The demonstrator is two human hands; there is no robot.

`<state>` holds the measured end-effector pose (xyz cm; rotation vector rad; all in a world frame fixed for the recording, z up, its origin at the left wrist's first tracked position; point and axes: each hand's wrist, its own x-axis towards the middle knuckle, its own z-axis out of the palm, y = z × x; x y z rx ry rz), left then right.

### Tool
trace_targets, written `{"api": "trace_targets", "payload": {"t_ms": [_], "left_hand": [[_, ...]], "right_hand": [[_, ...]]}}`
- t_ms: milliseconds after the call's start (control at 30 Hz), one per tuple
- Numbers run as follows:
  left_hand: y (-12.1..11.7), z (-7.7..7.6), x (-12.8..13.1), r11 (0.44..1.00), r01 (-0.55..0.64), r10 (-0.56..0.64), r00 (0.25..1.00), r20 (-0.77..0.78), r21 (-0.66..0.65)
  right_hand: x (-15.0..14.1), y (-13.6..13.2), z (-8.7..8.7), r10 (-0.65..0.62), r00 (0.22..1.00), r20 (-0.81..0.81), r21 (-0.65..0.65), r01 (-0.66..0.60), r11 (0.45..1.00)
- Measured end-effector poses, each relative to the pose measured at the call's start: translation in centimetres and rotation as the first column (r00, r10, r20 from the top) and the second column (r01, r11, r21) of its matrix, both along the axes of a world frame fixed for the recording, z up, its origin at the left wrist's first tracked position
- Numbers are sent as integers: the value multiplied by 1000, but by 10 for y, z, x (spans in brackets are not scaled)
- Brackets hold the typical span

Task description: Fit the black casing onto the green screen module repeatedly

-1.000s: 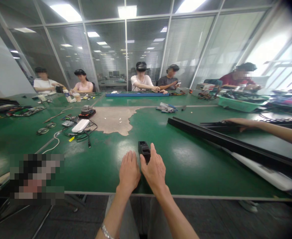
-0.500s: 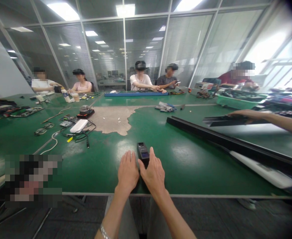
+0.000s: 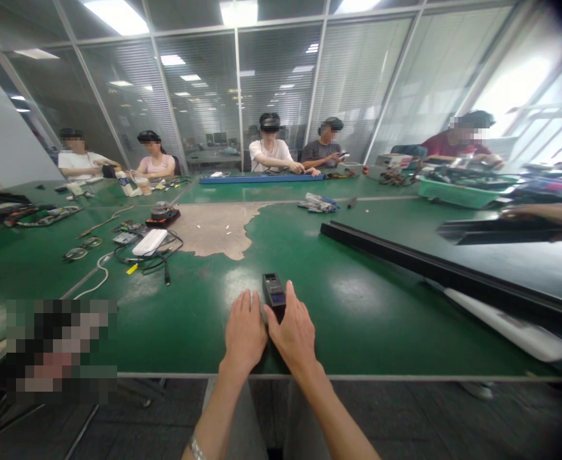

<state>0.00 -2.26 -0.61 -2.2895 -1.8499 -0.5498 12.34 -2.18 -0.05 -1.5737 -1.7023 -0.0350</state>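
Note:
A small black handheld device [image 3: 273,289] with a little screen and several buttons lies on the green table [image 3: 367,332] in front of me. My left hand [image 3: 245,329] rests palm down to the left of the device, fingers stretched out and side by side, with nothing visible in it. My right hand [image 3: 296,329] lies at the near end of the device. Its thumb is spread away from the fingers, and the fingers extend along the device's right side. The near end of the device is partly hidden by this hand; whether the palm touches it I cannot tell.
Long black rails [image 3: 434,262] and a white bar [image 3: 511,326] lie at right. Another person's hand [image 3: 544,214] holds a black piece there. A white box with cables [image 3: 150,243] and eyeglasses [image 3: 83,248] lie left. Gloves [image 3: 318,203] and a green basket [image 3: 467,193] are farther back.
The other person's hand at the right has moved farther right with the black piece. My two hands and the device stay as they were; the view has shifted slightly.

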Motion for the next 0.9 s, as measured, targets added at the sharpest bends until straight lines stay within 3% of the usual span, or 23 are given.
{"api": "trace_targets", "payload": {"t_ms": [433, 767, 900], "left_hand": [[-1, 3, 0, 1000, -2, 1, 1000, -13, -11], [-5, 5, 2, 1000, 9, -8, 999, -43, 29], [-5, 3, 2, 1000, 3, -2, 999, -38, 28]], "right_hand": [[1, -6, -4, 21, 1000, -21, 14, -21, 1000], [-1, -3, 4, 23, 994, -108, 34, -20, 999], [3, -1, 17, 49, 975, -215, 88, -31, 996]]}}
